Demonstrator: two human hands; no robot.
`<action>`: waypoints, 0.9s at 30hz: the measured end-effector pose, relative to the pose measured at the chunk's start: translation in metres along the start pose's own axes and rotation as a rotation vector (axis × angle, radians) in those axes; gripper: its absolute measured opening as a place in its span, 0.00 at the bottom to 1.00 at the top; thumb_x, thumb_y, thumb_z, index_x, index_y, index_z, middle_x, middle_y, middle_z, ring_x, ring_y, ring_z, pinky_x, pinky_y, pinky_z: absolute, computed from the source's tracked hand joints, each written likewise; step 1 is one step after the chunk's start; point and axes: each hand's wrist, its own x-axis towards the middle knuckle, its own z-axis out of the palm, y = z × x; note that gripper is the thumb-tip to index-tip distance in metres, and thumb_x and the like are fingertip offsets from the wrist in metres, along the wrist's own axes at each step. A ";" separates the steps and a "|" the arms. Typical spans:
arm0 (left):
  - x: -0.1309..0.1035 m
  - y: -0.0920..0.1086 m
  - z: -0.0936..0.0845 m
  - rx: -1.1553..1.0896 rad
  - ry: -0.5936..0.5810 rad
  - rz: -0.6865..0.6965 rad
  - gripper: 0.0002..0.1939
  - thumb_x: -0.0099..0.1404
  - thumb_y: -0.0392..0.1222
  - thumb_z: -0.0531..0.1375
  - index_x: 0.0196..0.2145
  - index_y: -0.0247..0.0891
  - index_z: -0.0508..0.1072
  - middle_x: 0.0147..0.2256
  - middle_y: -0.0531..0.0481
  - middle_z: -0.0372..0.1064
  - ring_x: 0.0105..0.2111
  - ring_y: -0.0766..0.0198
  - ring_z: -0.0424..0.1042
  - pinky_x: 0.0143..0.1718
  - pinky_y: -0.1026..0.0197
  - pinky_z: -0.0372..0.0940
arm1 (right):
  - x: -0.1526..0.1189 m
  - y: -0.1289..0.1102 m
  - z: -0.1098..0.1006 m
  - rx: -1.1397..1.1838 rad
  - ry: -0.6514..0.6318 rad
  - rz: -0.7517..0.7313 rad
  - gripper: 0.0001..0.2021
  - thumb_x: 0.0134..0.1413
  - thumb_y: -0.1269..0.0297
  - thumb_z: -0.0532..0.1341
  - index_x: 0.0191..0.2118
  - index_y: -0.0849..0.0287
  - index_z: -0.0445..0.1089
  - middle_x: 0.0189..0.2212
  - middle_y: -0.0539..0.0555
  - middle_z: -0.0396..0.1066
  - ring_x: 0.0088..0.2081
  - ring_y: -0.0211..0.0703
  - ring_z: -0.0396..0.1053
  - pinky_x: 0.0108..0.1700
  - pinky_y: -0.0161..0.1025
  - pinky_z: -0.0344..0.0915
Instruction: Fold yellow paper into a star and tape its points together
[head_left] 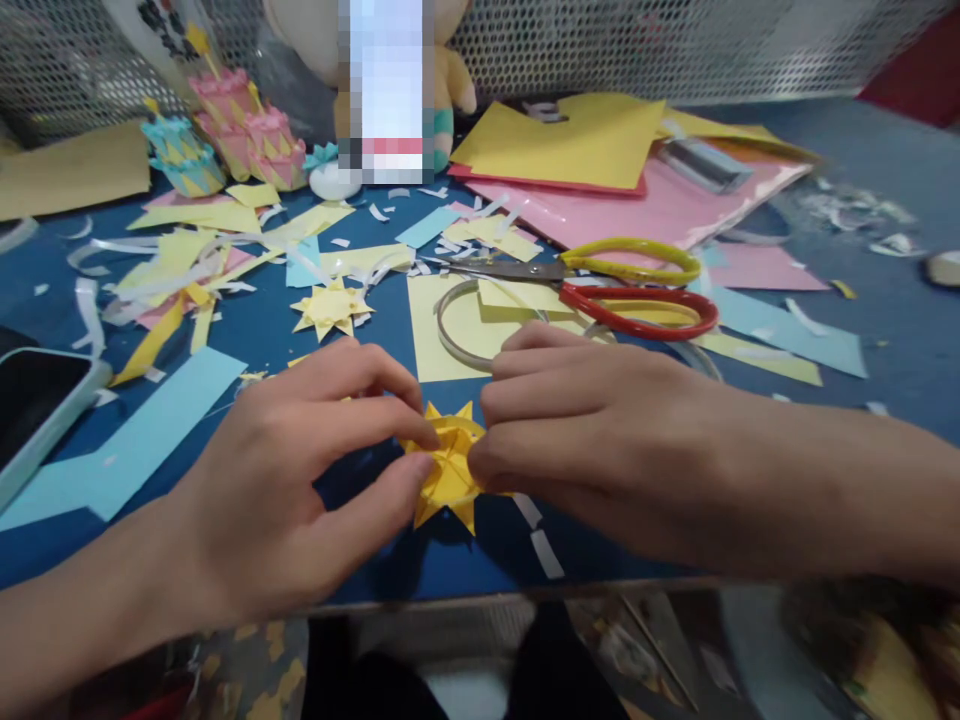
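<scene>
A folded yellow paper star point(452, 478) with pointed tips and a raised rim is between my hands, above the table's front edge. My left hand point(322, 470) pinches its left rim between thumb and index finger. On the right side, my right hand point(585, 430) has its fingers curled against the star's rim; the thumb is hidden. Two small white strips point(545, 553) lie to the right of the star. Beyond my left hand rests a pale yellow paper star point(332, 308).
Scissors point(637, 285) with yellow and red handles lie beyond my right hand. Paper scraps point(180, 270) and strips spread over the blue table point(787, 440). Small paper cakes point(274, 145), a phone point(45, 410), coloured sheets point(562, 140) and a mesh panel point(675, 50) surround the work area.
</scene>
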 end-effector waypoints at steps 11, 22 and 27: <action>-0.002 -0.003 -0.003 -0.153 0.170 0.060 0.07 0.61 0.37 0.56 0.39 0.42 0.68 0.38 0.52 0.70 0.41 0.62 0.69 0.42 0.59 0.64 | 0.003 -0.003 0.001 -0.153 0.180 0.072 0.15 0.62 0.74 0.48 0.28 0.60 0.67 0.24 0.49 0.62 0.28 0.37 0.55 0.35 0.37 0.52; 0.000 -0.007 0.005 0.216 0.176 0.264 0.03 0.59 0.36 0.60 0.28 0.38 0.70 0.37 0.46 0.69 0.37 0.61 0.65 0.40 0.57 0.61 | 0.007 -0.001 0.005 -0.141 0.271 0.131 0.12 0.60 0.73 0.53 0.28 0.62 0.69 0.21 0.48 0.61 0.26 0.35 0.57 0.35 0.34 0.53; 0.002 -0.005 0.006 0.192 0.200 0.248 0.05 0.59 0.34 0.60 0.26 0.37 0.71 0.36 0.45 0.70 0.36 0.61 0.65 0.39 0.58 0.61 | 0.006 -0.001 0.005 -0.149 0.255 0.144 0.13 0.61 0.73 0.51 0.28 0.61 0.69 0.21 0.47 0.61 0.26 0.35 0.57 0.35 0.34 0.53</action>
